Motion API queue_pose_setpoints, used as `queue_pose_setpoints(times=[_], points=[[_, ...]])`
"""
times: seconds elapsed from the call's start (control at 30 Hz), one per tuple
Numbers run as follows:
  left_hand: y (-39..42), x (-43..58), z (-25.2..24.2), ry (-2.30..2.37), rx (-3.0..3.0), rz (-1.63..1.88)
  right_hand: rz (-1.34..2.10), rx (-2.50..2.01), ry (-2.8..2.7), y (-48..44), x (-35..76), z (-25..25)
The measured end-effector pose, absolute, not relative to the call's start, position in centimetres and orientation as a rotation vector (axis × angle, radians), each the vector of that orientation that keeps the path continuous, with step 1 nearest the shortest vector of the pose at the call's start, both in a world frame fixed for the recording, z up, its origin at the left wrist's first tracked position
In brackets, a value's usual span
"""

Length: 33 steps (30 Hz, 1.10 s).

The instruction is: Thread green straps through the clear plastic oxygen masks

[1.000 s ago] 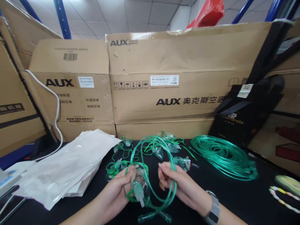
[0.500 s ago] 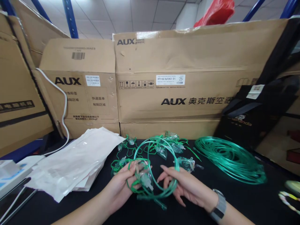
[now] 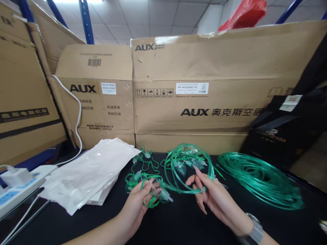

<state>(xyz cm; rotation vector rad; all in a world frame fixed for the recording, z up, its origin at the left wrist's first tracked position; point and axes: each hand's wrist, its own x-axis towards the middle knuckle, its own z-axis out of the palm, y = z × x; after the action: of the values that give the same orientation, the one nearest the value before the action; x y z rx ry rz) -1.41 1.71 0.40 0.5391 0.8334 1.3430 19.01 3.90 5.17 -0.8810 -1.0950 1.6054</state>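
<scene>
My left hand (image 3: 139, 204) pinches a clear oxygen mask (image 3: 160, 193) with a green elastic strap, its pale connector pointing right. In my right hand (image 3: 208, 190) is a loop of green tubing (image 3: 176, 187), held between the thumb and fingers. The loop stands up over the table, and one part of it runs left towards the mask; whether it joins the mask I cannot tell. Behind the loop lie more clear masks (image 3: 180, 167) with green straps, partly hidden by it. Another mask (image 3: 136, 177) lies just behind my left hand.
A large coil of green tubing (image 3: 260, 183) lies at the right. White plastic pouches (image 3: 89, 170) are stacked at the left, beside a power strip (image 3: 24, 187). Cardboard boxes (image 3: 158, 119) form a wall at the back, with a black bag (image 3: 270, 136) at the right.
My right hand has moved right and away from the left with the tubing loop, which now stands apart from the mask. My left hand keeps the mask. The view has shifted slightly.
</scene>
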Motion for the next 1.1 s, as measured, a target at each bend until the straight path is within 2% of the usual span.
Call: queue_pose_setpoints(times=[0.27,0.53,1.1], points=[[1.27,-1.62,0.64,0.899,0.554,1.416,1.533,-0.997,-1.056,3.68,19.23,5.99],[1.50,-1.64,0.85,0.933,0.532,1.402,1.668,-0.913,-1.061,3.66,19.23,5.34],[1.99,-2.03,0.82,0.942,0.475,1.419,1.603,-0.872,-0.887,3.20,18.59,5.45]])
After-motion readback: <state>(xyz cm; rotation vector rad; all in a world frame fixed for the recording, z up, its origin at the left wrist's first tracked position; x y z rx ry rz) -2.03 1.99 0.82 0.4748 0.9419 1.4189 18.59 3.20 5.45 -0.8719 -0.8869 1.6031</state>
